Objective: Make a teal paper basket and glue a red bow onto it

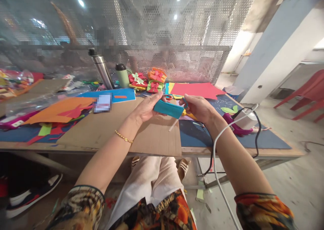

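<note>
Over the cardboard sheet (118, 122), my left hand (148, 106) is closed on a folded piece of teal paper (168, 109), thumb above and fingers below. Just right of the teal paper is my right hand (198, 108), its fingertips pinched on a small blue piece (185, 104) whose exact kind is unclear. A thin white stick (173, 125) lies on the cardboard below the paper. Behind the hands, a red-orange handle (168, 97) is partly hidden. A yellow tool (189, 115) shows under my right hand.
Red paper sheets (194, 89), stacked paper bows (155, 79), a green bottle (122, 75) and a steel flask (102, 69) stand or lie at the back. Orange paper (60, 108) is left. A white cable (220, 135) crosses by my right forearm, near a magenta object (235, 127).
</note>
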The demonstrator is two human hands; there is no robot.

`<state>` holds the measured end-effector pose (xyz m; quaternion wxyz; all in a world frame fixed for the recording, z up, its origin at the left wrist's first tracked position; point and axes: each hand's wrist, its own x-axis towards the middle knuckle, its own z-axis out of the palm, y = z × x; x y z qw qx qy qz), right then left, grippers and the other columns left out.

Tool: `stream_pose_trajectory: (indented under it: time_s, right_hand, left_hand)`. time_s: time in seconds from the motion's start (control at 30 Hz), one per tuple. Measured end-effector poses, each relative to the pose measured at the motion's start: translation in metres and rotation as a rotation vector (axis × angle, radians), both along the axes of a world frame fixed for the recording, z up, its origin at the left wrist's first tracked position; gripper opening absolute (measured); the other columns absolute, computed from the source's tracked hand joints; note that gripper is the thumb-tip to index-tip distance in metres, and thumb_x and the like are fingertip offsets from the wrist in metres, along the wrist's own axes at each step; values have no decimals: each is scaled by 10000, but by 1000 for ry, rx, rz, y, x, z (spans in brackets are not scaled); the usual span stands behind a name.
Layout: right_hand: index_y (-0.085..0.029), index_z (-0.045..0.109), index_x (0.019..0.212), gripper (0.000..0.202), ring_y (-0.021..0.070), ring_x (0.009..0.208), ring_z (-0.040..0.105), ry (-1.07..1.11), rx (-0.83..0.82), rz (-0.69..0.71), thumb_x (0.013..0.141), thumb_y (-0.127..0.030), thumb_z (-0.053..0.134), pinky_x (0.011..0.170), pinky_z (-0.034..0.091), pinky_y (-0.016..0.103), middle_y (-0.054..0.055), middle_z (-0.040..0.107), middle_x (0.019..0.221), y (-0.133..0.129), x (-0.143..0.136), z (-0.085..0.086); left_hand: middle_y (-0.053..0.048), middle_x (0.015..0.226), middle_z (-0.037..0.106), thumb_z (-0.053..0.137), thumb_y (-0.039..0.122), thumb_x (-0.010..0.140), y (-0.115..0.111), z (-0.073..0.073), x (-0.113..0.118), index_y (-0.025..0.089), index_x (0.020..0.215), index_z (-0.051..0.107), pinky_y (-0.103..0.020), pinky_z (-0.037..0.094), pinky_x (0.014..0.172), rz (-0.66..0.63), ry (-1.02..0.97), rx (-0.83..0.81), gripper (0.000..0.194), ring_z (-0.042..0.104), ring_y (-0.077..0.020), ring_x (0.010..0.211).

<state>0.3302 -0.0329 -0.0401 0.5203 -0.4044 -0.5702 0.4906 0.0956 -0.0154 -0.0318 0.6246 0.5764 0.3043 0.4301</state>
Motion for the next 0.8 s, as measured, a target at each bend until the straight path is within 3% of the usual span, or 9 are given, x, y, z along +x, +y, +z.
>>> stream_pose_trajectory:
  time_s: [0.2,0.37,0.47,0.57,0.67,0.8]
  right_hand:
    - [-197,650,713,553,50,487,331,115,-63,154,613,-626,982,469,328,258,-32,575,672,-2,-4,1]
    - [-204,561,630,660,34,456,309,128,-47,126,521,-670,1015,455,293,230,-90,452,559,-4,-11,0]
    - [-198,624,684,640,39,435,328,126,-17,77,527,-689,1004,429,294,234,-91,457,557,-3,-14,-2]
    - [-185,682,758,607,55,461,401,167,0,66,598,-695,972,429,352,249,-45,565,646,-2,-12,-2]
    - [-175,713,799,543,79,528,495,220,-26,115,622,-605,994,467,417,257,-3,643,733,-2,-7,0]
    - [-176,737,886,456,110,575,542,219,-56,194,683,-497,990,496,439,252,-27,581,656,-3,-3,2]
  left_hand:
    - [-47,836,718,777,726,856,-2,-1,2,190,818,630,-304,614,625,4,2,-2,557,689,-167,715]
    - [-28,786,686,789,733,840,-3,-1,4,197,816,624,-294,600,591,5,-16,-2,561,677,-166,691]
    - [-29,815,698,778,724,859,-1,-2,3,197,821,631,-295,598,612,19,-24,-6,548,681,-162,704]
    - [-30,824,707,752,715,890,1,-4,3,194,837,639,-303,602,636,31,-42,-22,536,692,-163,712]
    - [-24,790,699,741,709,905,4,-3,1,193,827,632,-300,601,630,47,-88,-50,534,692,-163,695]
    - [-12,750,689,749,699,903,6,-1,0,197,799,616,-282,596,582,78,-148,-104,530,688,-164,668]
